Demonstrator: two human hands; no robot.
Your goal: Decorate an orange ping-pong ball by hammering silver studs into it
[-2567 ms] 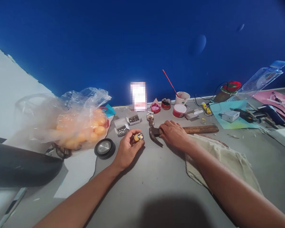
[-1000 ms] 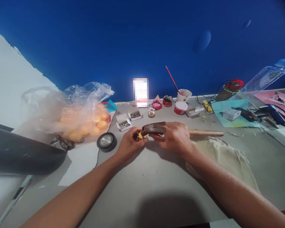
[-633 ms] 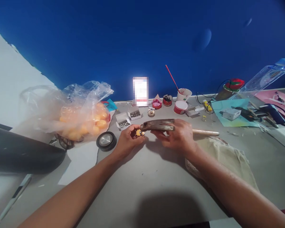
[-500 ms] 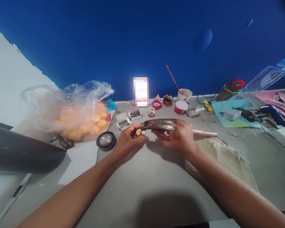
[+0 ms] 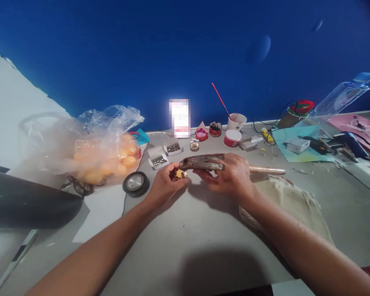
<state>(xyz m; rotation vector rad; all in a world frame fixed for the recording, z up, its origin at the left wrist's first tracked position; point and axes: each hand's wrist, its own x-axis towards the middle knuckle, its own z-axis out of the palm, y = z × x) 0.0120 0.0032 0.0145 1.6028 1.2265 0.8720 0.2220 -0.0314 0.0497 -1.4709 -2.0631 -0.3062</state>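
My left hand (image 5: pixel 164 181) pinches a small yellow ball (image 5: pixel 179 174) dotted with dark and shiny stones. My right hand (image 5: pixel 231 174) grips a worn, dark brown stick-like tool (image 5: pixel 203 162) from above, its blunt left end right at the ball. Whether that end touches the ball I cannot tell. A lighter round rod (image 5: pixel 267 169) sticks out behind the right hand; its join to the tool is hidden. Just beyond the left hand stand two small white boxes, one with shiny stones (image 5: pixel 158 158), the other with darker ones (image 5: pixel 173 148). Near them sits a stone-covered ball (image 5: pixel 194 145).
A plastic bag of orange balls (image 5: pixel 126 156) and a round black-rimmed dish (image 5: pixel 136 183) are at left. Behind are a lit phone (image 5: pixel 180 118), red tubs (image 5: pixel 232 138) and a cup (image 5: pixel 237 122). A beige cloth (image 5: pixel 292 205) lies under my right forearm.
The view has shifted slightly, moving the scene a little leftward. The tool's left end has tilted slightly in my right hand. Both holds are unchanged.
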